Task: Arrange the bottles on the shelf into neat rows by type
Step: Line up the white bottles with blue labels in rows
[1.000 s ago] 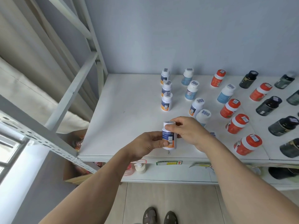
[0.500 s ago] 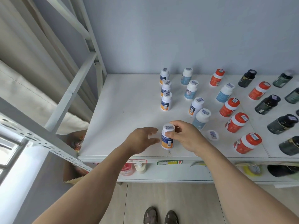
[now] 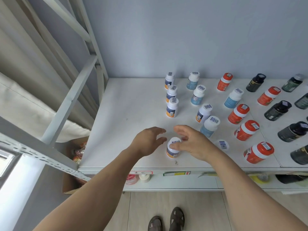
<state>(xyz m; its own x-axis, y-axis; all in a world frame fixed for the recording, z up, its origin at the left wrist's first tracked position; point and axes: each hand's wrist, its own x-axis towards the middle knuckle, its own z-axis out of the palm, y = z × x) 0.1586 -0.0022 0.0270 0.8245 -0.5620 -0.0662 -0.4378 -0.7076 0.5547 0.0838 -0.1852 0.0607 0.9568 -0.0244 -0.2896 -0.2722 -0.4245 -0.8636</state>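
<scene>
- Bottles all capped; contents can't be seen. Most caps carry a barcode sticker.
- White bottle w/ orange-blue label upright nr front edge of shelf, in line w/ the far-left row.
- R hand: fingers loosely curved, fingertips on the bottle's cap/side; light touch, not a full grip.
- L hand: open, fingers spread, just left of the bottle, not touching it.
- Counts: 3 more orange-blue label bottles in left row, plus 1 standing in the next row.
- Light-blue label bottles: 4 seen, one off nr the orange ones.
- Orange bottles: 5, diagonal row.
- Dark bottles: at least 7, far right, some cut by frame edge.
- 1 white cap partly behind R wrist; type can't tell.
- Around: lower shelf w/ small items, cardboard box left of the rack, sandalled feet on floor.
</scene>
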